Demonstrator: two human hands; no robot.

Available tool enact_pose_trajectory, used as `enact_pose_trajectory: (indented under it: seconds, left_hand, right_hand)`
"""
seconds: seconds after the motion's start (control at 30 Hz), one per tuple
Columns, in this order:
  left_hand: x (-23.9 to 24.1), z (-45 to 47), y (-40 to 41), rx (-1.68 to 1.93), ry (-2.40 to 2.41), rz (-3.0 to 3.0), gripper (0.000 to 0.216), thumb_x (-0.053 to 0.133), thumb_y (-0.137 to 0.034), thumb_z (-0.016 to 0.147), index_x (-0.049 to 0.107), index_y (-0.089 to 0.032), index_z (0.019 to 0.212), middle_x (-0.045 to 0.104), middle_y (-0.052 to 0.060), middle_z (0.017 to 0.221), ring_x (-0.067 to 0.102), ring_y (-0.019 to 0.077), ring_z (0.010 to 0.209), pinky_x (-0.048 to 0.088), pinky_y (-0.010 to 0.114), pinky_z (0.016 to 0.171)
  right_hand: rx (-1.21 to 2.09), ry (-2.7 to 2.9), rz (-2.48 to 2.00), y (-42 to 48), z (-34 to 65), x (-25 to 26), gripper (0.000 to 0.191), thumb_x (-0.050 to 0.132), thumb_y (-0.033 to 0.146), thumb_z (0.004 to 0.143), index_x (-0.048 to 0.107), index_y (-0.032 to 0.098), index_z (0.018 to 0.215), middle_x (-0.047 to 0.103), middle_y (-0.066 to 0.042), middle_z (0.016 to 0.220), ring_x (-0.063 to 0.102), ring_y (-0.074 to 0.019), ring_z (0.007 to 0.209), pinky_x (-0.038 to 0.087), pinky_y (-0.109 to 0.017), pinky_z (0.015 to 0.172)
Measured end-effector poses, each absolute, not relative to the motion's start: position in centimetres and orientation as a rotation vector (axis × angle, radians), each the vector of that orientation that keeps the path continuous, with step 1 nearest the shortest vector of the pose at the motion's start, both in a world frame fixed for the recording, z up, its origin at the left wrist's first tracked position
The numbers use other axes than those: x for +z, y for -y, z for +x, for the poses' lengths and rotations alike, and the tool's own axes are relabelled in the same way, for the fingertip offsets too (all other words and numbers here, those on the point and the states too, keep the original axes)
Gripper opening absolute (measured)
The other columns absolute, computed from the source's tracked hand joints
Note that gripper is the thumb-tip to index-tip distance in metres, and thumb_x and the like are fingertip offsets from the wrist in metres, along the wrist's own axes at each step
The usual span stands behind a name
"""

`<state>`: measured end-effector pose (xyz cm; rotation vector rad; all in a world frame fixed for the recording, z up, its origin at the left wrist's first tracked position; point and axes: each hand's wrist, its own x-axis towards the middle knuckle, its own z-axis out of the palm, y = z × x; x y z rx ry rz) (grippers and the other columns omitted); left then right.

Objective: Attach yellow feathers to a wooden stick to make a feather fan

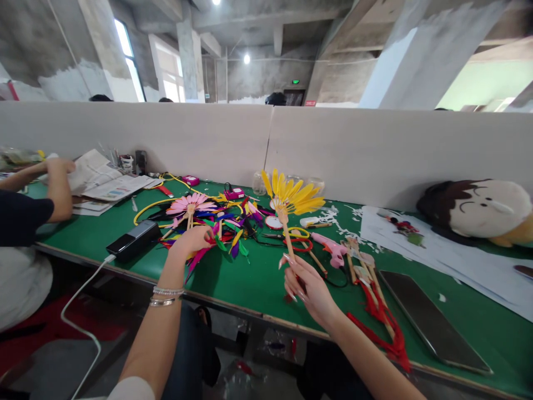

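Observation:
My right hand (306,286) grips the wooden handle of a small feather fan (297,194), its yellow feathers spread upright above the table. Over a pile of loose coloured feathers (233,236) is my left hand (192,243), fingers curled together beside red and green feathers. Whatever its fingertips hold, if anything, I cannot make out. Just behind that hand stands a pink feather fan (190,205), the lower part of its stick hidden by the hand. A pink glue gun (331,248) and red-handled scissors (297,244) lie near the yellow fan's handle.
On the green table (258,283) lie a black power bank (133,240) with a white cable, a phone (433,319), wooden sticks with red tassels (381,305), and white paper (449,261). A plush doll (478,211) rests at right. At left are another person's arms (56,189).

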<state>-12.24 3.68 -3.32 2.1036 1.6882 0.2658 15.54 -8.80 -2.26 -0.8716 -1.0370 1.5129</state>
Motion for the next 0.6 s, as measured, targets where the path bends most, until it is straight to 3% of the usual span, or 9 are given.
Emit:
enact_pose_trajectory:
  seconds: [0.4,0.5,0.6]
  left_hand:
    - [-3.53,-12.32,-4.65,0.847,-1.932,2.345,0.023,0.046,-0.017,0.077,0.063,-0.021,0.090,0.061,0.004,0.097,0.054,0.0185,0.093,0.041,0.029,0.083]
    - [-3.56,-12.03,-4.45,0.872,-2.158,2.265,0.021,0.051,-0.022,0.075,0.061,-0.022,0.094,0.056,0.006,0.108,0.051,0.0228,0.101,0.039,0.035,0.086]
    - [-3.06,-12.12,-3.81,0.793,-2.436,2.048,0.034,0.059,-0.029,0.070,0.056,-0.023,0.104,0.050,0.010,0.116,0.048,0.0284,0.105,0.040,0.042,0.084]
  right_hand:
    - [1.532,0.994,-0.854,8.45,15.64,-2.17,0.023,0.059,0.039,0.073,0.050,0.018,0.076,0.028,0.012,0.032,0.018,-0.0048,0.030,0.024,-0.019,0.033]
    - [1.539,1.006,-0.854,8.55,15.49,-2.13,0.023,0.058,0.039,0.074,0.050,0.018,0.077,0.027,0.012,0.032,0.018,-0.0050,0.030,0.024,-0.019,0.033]
    - [1.534,1.011,-0.853,8.61,15.38,-2.08,0.023,0.058,0.039,0.074,0.051,0.018,0.077,0.027,0.012,0.032,0.018,-0.0050,0.030,0.024,-0.019,0.033]
